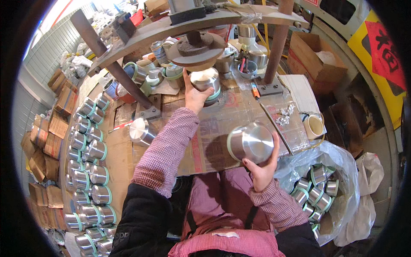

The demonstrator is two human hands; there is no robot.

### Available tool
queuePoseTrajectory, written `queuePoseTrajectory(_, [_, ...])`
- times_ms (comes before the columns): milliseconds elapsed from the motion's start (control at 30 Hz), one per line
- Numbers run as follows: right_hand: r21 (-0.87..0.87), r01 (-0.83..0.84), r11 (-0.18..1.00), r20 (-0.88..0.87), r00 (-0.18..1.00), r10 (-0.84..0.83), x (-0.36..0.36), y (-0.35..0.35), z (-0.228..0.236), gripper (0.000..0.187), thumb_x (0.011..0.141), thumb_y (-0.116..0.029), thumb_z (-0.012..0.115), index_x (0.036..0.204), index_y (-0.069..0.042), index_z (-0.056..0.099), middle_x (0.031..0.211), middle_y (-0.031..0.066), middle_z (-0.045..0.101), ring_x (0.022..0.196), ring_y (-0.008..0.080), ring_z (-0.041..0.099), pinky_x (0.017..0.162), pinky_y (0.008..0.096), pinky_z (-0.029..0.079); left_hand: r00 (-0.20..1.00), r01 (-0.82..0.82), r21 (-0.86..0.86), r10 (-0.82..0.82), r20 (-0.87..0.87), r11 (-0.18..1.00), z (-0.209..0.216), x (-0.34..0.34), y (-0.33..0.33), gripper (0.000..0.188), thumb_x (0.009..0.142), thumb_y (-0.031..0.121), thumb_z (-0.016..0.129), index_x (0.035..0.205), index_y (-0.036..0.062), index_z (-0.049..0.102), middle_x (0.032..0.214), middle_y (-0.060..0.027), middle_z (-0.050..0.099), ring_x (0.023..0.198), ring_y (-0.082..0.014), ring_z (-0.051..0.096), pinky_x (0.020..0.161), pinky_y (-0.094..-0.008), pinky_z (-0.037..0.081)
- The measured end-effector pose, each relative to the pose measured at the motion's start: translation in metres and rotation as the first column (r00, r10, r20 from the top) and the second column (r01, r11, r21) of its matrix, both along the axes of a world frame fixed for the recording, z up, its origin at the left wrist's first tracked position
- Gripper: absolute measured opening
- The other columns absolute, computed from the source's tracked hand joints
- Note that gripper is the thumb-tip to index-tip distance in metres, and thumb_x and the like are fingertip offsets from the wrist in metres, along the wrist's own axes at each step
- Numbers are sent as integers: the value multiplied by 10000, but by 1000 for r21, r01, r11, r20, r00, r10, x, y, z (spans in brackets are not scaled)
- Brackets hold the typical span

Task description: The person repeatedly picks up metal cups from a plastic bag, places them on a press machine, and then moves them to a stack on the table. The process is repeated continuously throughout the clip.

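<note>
Under the press disc [196, 52]: a steel canister [205, 80] with a pale green band sits just below; from my camera I can't be sure whether disc and canister top touch.
Left hand [197, 97]: I have it grasping that canister, thumb on the right flank and fingers round the left, close to the disc.
Right hand [263, 168]: nearer me than the disc and to its right, it grasps a second canister [252, 143], thumb at the near edge, fingers along the right side; a bright round end faces up at me.
Steadying: I judge it best to set the first canister square and centred beneath the disc, gripping low on its sides, then draw thumb and fingers well clear before any pressure comes.
Waiting piece: I'd hold the second canister out on the near side of the disc, so the two don't knock.
Posts: a left post [128, 85] and a right post [279, 43] flank the disc and limit sideways reach.
Loose items: a third canister [143, 130] lies near left of the disc, beside my left sleeve [168, 145]; a long rod [274, 124], near right, could catch a wide swing.
Behind the disc: tubs [173, 78] crowd close.
Stock: rows of canisters [98, 150] run well left of the disc; a clear plastic bag [342, 160], near right, holds more.
</note>
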State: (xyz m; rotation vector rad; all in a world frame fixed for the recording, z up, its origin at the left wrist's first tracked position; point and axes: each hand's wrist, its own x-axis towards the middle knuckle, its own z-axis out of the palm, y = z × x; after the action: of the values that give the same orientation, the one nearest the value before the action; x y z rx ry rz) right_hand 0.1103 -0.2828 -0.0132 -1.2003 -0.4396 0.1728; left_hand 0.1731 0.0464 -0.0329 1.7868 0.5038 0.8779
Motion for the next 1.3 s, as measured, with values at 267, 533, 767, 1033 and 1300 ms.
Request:
queuePoseTrajectory(267, [-197,170,965,35,985,-167,-58,-132,-45,1197,613,-99,929,1568,3,213,1545,177,383,1419,299,419,1186,426,327,995,-36,309,7,96,950,10,-98,-89,950,813,59,736,1580,12,179,1560,-201,352,1444,-344,360,1228,-438,247])
queuePoseTrajectory(533, [-375,601,705,-184,698,-692,-93,-276,-82,994,735,-42,835,1568,-58,292,1503,147,429,1339,253,467,1142,370,379,449,832,488,-838,-311,265,-46,-144,-321,470,806,146,743,1259,102,626,1321,-87,603,1305,-335,523,1101,-582,358])
queuePoseTrajectory(767, [-662,728,178,280,461,-842,-85,-447,-150,764,849,-191,777,1509,-48,419,1506,159,442,1407,320,400,1180,425,301,169,920,336,-572,-803,-201,-118,-116,-433,743,816,392,786,1453,151,488,1539,-76,425,1513,-309,258,1172,-650,246])
queuePoseTrajectory(1033, [-806,246,-539,592,344,-729,-60,-632,-218,1007,748,-309,880,1560,-127,313,1569,200,359,1436,408,345,1189,497,311,-68,940,84,-425,-903,-330,-183,-120,-445,292,892,357,684,1111,166,708,996,-45,717,1051,-252,644,994,-515,420])
queuePoseTrajectory(1300, [-899,-209,-385,214,557,-802,-65,-698,-202,400,921,-425,656,1073,-59,707,1070,220,726,1038,397,698,891,509,550,-10,998,37,-746,-666,-46,-115,-165,-447,251,955,363,626,1066,140,655,864,-170,708,798,-382,696,694,-486,542])
